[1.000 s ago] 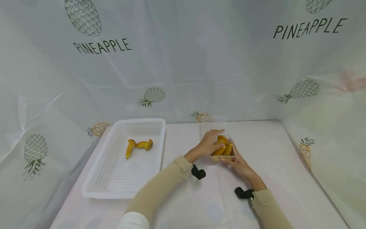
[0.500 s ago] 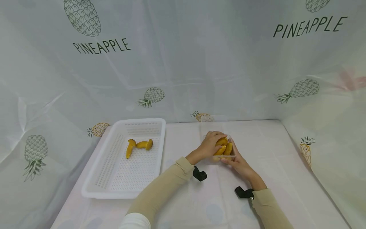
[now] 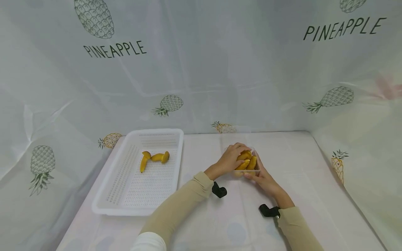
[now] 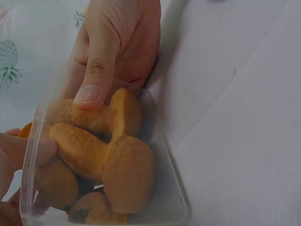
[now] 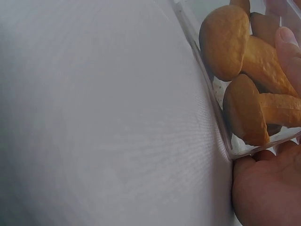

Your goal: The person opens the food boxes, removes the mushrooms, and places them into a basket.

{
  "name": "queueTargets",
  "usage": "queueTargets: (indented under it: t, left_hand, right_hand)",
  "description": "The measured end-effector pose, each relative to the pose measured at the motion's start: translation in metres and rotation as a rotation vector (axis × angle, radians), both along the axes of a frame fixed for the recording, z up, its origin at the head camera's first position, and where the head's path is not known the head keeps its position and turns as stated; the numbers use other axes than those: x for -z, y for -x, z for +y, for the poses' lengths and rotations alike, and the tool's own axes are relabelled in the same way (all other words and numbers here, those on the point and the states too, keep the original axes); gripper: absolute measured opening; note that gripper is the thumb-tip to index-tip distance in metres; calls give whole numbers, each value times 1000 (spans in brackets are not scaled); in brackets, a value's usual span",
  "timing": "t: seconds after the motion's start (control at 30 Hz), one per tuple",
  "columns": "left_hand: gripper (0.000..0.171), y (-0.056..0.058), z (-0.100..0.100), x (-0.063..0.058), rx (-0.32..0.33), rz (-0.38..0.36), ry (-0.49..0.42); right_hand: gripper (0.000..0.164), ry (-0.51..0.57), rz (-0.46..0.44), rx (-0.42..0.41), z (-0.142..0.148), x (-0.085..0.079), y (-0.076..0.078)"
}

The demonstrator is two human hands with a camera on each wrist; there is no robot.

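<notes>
A clear plastic box (image 3: 238, 176) holds several yellow-brown mushrooms (image 3: 252, 162), piled up to its rim. My left hand (image 3: 230, 157) reaches over the box from the left, its fingers curled over a mushroom (image 3: 244, 155) on top. From the right, my right hand (image 3: 263, 178) grips the box's side, its thumb (image 4: 91, 92) against the front wall. Caps and stems (image 5: 242, 110) show through this wall in the wrist views. In the left wrist view my left fingers enter at the left edge, partly blurred behind the plastic.
A white perforated basket (image 3: 135, 205) stands at the left with two mushrooms (image 3: 161, 157) inside. The box's clear lid (image 3: 237, 132) stands raised behind it. A pale cloth (image 3: 238, 216) covers the table, and a pineapple-print curtain (image 3: 201, 69) hangs behind.
My left fingers have curled down over the top mushroom from a more outstretched position, and the mushroom has shifted slightly. My right hand stays on the box.
</notes>
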State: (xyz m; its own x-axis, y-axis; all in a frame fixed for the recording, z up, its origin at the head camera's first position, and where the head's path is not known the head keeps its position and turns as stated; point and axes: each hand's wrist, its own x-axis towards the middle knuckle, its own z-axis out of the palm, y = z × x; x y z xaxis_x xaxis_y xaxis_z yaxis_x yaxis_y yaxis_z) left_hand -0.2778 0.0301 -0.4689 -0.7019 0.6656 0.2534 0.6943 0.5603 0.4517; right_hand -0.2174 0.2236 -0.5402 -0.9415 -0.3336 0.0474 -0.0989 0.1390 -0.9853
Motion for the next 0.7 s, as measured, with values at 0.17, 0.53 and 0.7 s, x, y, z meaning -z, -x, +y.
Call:
queueTargets:
  t: [0.17, 0.53, 0.7]
  left_hand:
    - [46, 0, -1, -1, 30, -34, -52]
    - [44, -1, -4, -13, 17, -166, -225]
    - [46, -2, -8, -26, 44, -189, -297]
  right_hand:
    - [99, -7, 13, -6, 1, 2, 1]
    - [99, -23, 9, 6, 0, 2, 1]
    - [99, -14, 8, -3, 1, 3, 2]
